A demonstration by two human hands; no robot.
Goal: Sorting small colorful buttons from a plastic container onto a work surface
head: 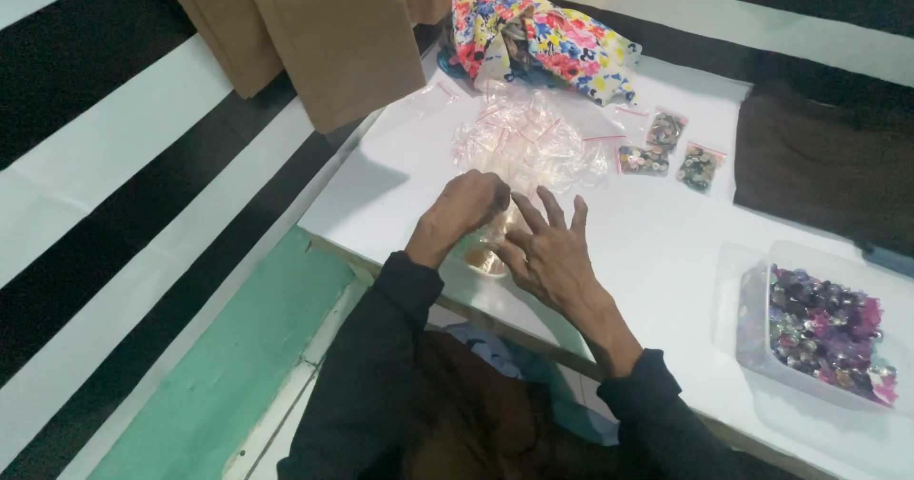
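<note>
My left hand [466,211] is curled over a small clear plastic bag [487,251] with pale beads inside, near the front edge of the white table [657,242]. My right hand [550,251] lies beside it with fingers spread, its thumb side touching the same bag. Just beyond both hands sits a heap of empty clear zip bags [528,142]. How firmly the left hand grips the bag is partly hidden by the fingers.
Three small filled bags of beads [666,151] lie at the back right. A clear plastic tub of purple and dark beads [824,332] stands at the right. A flowered cloth bundle [538,37] sits at the back, with brown fabric [824,170] beside it.
</note>
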